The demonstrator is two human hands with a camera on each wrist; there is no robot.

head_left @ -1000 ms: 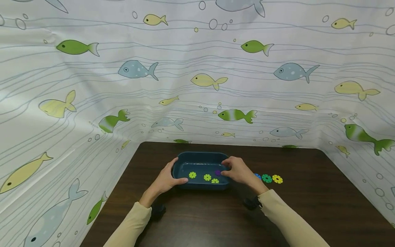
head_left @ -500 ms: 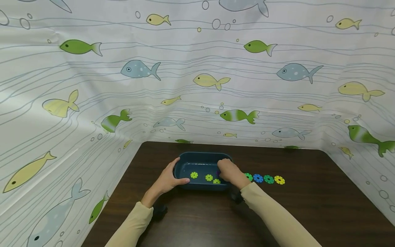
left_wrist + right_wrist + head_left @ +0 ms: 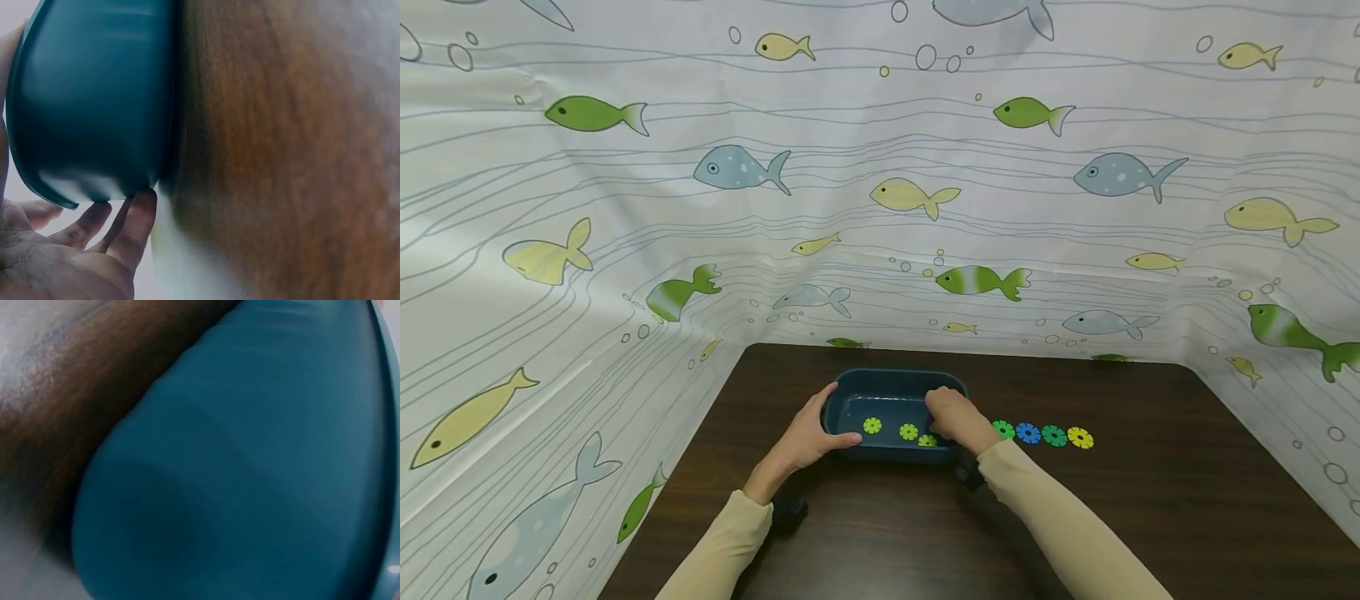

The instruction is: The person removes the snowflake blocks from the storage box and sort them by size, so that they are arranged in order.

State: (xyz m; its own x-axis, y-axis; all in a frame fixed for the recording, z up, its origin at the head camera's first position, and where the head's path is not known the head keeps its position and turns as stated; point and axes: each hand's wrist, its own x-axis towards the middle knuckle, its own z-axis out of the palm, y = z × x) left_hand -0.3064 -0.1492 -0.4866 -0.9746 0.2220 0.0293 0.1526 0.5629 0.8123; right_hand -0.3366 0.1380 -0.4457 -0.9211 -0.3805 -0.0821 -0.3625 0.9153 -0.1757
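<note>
A dark blue rectangular tub [image 3: 895, 452] stands on the table, and flower-shaped notched discs lie inside it. My left hand [image 3: 802, 433] grips the tub's left end. Its thumb lies over the near rim, and in the left wrist view the fingers [image 3: 139, 219] press against the tub's outer wall. My right hand [image 3: 953, 417] reaches down into the tub's right end, over a purple disc that is mostly covered. Its fingertips are hidden, so I cannot tell if they pinch that disc. Yellow-green discs [image 3: 908, 432] lie left of it on the tub's floor.
Right of the tub, a row of notched discs lies on the dark wooden table [image 3: 880, 533]: a light green disc [image 3: 1003, 429], a blue disc [image 3: 1028, 433], a teal disc [image 3: 1054, 436] and a yellow disc [image 3: 1080, 437]. A fish-patterned cloth [image 3: 880, 242] surrounds the table.
My right hand has gone from the tub's right rim down into the tub over the purple disc, uncovering the light green disc outside. My left hand keeps its grip on the tub.
</note>
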